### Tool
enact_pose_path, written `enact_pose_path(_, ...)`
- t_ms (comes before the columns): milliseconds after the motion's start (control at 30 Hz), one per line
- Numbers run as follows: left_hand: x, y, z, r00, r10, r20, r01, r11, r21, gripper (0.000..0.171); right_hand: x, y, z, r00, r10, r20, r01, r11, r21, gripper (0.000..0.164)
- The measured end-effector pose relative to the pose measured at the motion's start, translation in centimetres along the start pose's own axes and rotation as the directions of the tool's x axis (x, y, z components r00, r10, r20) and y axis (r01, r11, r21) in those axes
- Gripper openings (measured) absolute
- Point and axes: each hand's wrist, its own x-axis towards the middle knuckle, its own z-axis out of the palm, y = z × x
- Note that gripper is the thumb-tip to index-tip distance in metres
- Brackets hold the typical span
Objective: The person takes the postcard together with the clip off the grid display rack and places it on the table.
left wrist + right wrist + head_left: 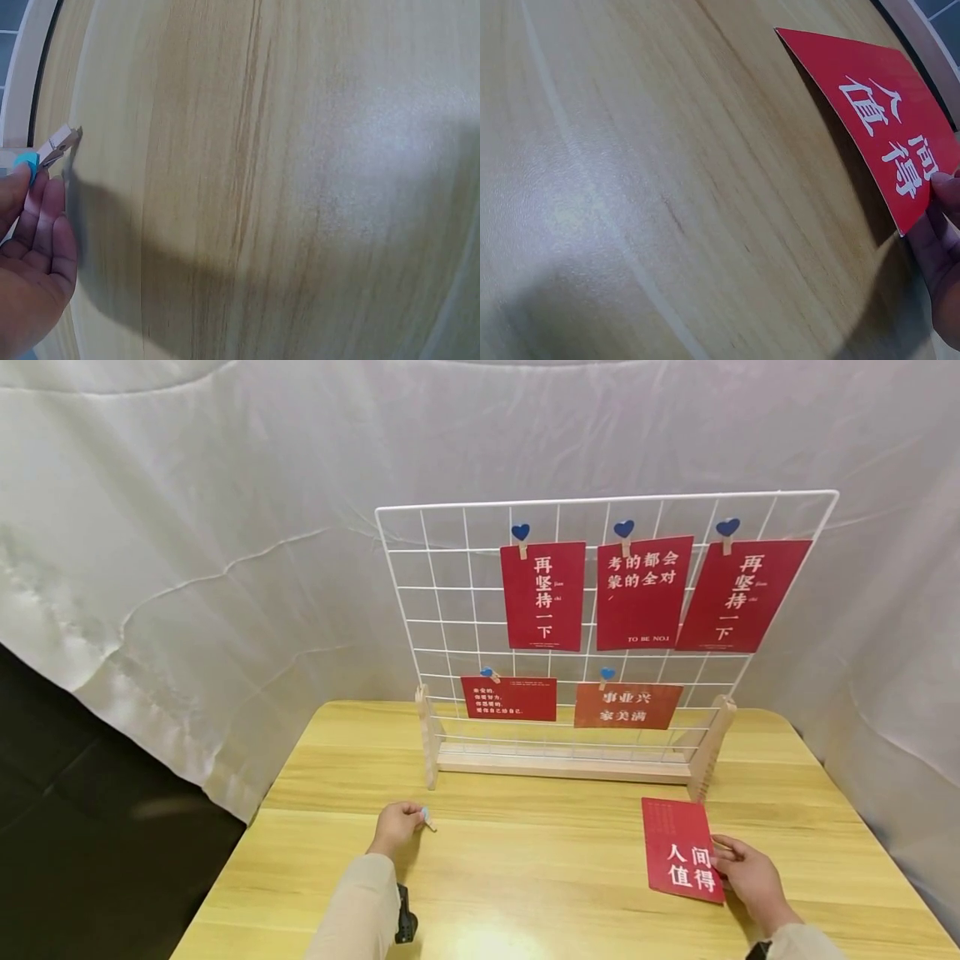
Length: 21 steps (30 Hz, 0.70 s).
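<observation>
Between thumb and fingers, my left hand (pixel 397 828) pinches a small wooden clothespin (pixel 58 145) with a light-blue decoration on its end, low over the left of the table. My right hand (pixel 752 878) holds a red card (pixel 675 847) with white characters by its right edge, thumb on top and fingers beneath. In the right wrist view the card (pixel 877 112) is tilted, with its shadow on the wood. Behind both hands stands a white wire grid (pixel 442 602), carrying several red cards held by heart-topped clothespins, among them a blue heart clothespin (pixel 624 531).
A wooden base (pixel 562 766) with two side posts supports the grid at the back of the table (pixel 525 852). An orange-red card (pixel 628 706) hangs at the grid's lower right, a red card (pixel 510 699) at its lower left. White cloth (pixel 300 485) hangs behind.
</observation>
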Motion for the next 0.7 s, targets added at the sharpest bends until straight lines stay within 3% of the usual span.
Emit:
enact_pose_path(267,0.0,-0.1,0.2,1.000,-0.015,0.012,0.014,1.000,0.013,0.016,0.1,0.1,0.2,1.000,-0.017,-0.018,0.016,0.998,-0.053,0.046)
enact_pose_path(533,0.1,-0.4,0.6,1.000,-0.011,-0.013,0.011,1.000,0.002,0.015,0.2,0.4,0.9,0.991,-0.056,-0.122,0.032,0.981,-0.190,0.042)
enact_pose_path(700,0.1,-0.2,0.7,1.000,0.001,-0.022,0.000,0.999,0.044,0.013,0.1,0.4,1.1,0.983,-0.090,-0.161,0.046,0.965,-0.259,0.039)
